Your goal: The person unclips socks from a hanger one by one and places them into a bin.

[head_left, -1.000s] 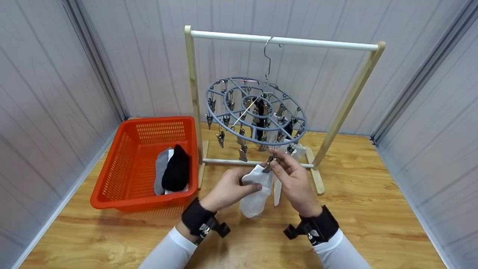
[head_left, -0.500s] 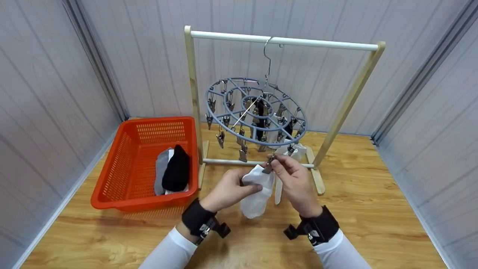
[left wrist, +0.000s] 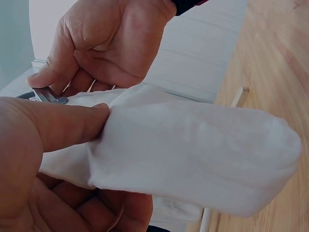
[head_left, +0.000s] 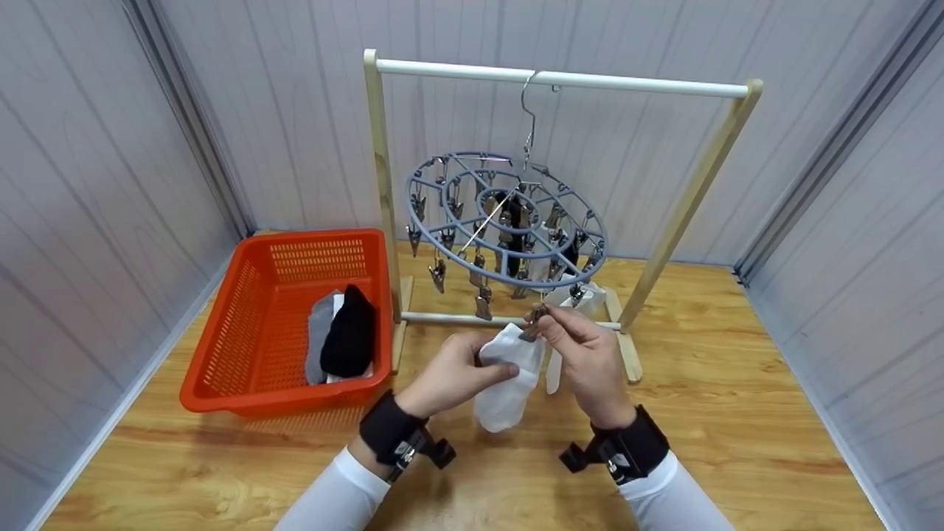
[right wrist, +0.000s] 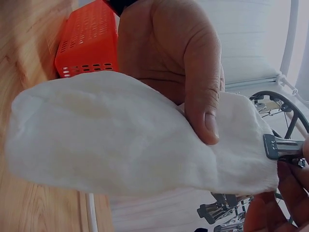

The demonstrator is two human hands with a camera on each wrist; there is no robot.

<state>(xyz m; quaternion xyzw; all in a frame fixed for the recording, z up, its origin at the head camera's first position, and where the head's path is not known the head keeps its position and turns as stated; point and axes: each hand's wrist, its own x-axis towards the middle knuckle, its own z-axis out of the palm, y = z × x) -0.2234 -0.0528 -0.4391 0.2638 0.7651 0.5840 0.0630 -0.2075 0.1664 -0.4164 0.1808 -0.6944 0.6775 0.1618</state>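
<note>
Below the front rim of a round grey-blue clip hanger [head_left: 542, 283], a white sock [head_left: 505, 402] hangs between my hands. My left hand [head_left: 451, 377] pinches it near the cuff, thumb on top and fingers beneath. With thumb and fingers, my right hand [head_left: 590, 361] grips a metal clip [right wrist: 272, 146] at the corner of the cuff. In the right wrist view the clip's jaws overlap the fabric's edge. The sock's toe end droops toward the floor, and the curled fingers of my left hand are partly hidden behind it.
An orange basket [head_left: 210, 369] at the left holds black [head_left: 348, 335] and grey socks [head_left: 318, 332]. The hanger hooks over the white bar [head_left: 457, 71] of a wooden-legged rack. Several bare clips dangle at its left; black and white socks hang from its back and right.
My right fingers have drawn in closer round the clip, which has shifted slightly. My left hand and the sock stay nearly in place; the white sock behind sways a little.
</note>
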